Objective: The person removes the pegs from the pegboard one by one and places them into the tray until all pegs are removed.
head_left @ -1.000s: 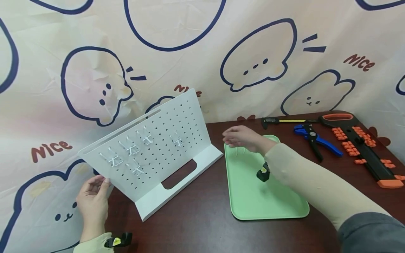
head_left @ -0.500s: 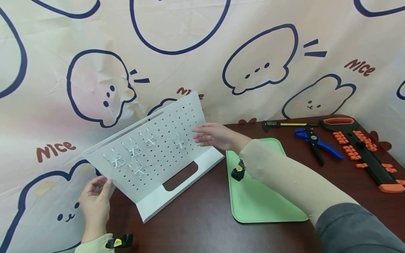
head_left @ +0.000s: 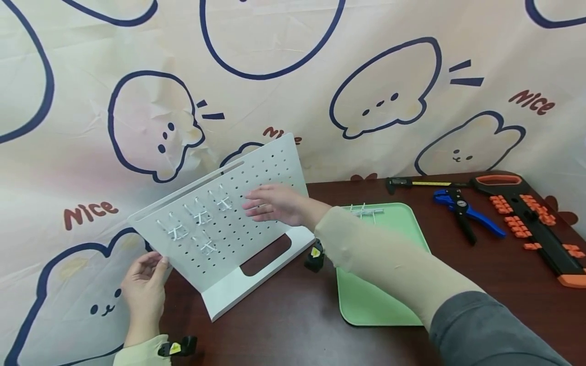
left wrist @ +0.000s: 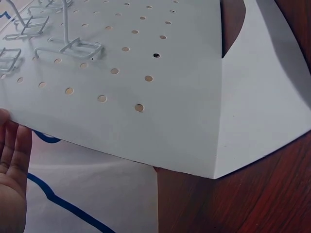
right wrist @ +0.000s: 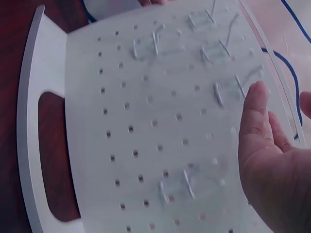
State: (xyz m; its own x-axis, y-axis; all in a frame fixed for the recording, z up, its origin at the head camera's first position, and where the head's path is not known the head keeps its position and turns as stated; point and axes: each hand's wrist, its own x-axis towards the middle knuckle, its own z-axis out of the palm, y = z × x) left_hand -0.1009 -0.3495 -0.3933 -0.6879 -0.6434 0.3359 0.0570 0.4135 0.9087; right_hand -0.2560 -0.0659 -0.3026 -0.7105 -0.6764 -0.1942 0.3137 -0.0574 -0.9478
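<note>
A white pegboard (head_left: 249, 203) stands tilted on the table. Several white wire hooks, among them one hook (head_left: 201, 216) in the upper row, are fixed in its holes. My left hand (head_left: 145, 292) grips the board's left edge, thumb at the front and fingers behind. In the left wrist view those fingers (left wrist: 18, 150) show below the edge. In front of the board's middle, my right hand (head_left: 274, 206) is held with straight fingers and nothing visible in it. It covers one hook in the head view; the right wrist view shows that lower hook (right wrist: 177, 189).
Right of the board lies a green tray (head_left: 366, 305) with white wire hooks (head_left: 366, 211) at its far end. Beyond it lie a black caliper (head_left: 398, 181), blue wire strippers (head_left: 467, 211) and a black-and-orange tool (head_left: 526, 218). A printed cloth (head_left: 293, 101) hangs behind.
My right hand has moved left from over the tray to the front of the pegboard, uncovering the hooks in the tray. My left hand stays on the board's edge.
</note>
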